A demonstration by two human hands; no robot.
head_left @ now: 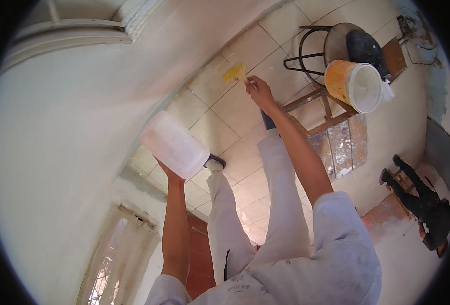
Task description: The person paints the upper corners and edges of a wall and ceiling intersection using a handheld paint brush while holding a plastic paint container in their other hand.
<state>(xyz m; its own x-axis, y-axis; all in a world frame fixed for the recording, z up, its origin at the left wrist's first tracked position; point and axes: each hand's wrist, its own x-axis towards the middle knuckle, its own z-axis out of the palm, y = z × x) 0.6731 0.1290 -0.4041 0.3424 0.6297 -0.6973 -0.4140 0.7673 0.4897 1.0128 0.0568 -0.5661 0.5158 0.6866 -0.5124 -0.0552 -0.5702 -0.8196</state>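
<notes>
Hands well apart; landmark for all positions, as seen in the view: the orange-and-white bucket [354,86].

Right hand [259,92]: left of the bucket, fingers closed around the handle of a flat yellow-ended tool [234,72]. Tool's head points away from the bucket, over the tiled floor [237,109]; brush or scraper, cannot tell.

Left hand [173,175]: farther left of and lower than the bucket, clasped on the near edge of a pale boxy container [175,144]. Finger placement mostly hidden; contents not visible.

Surroundings: round stool [335,43] with dark legs just above and left of the bucket, a dark bundle [366,47] on its seat. Wooden frame [327,124] just below the bucket; white-spattered boards [341,147] adjoin it. Person in dark clothes [431,211] well below and right of the bucket. Pale wall [72,127] far left of it.
</notes>
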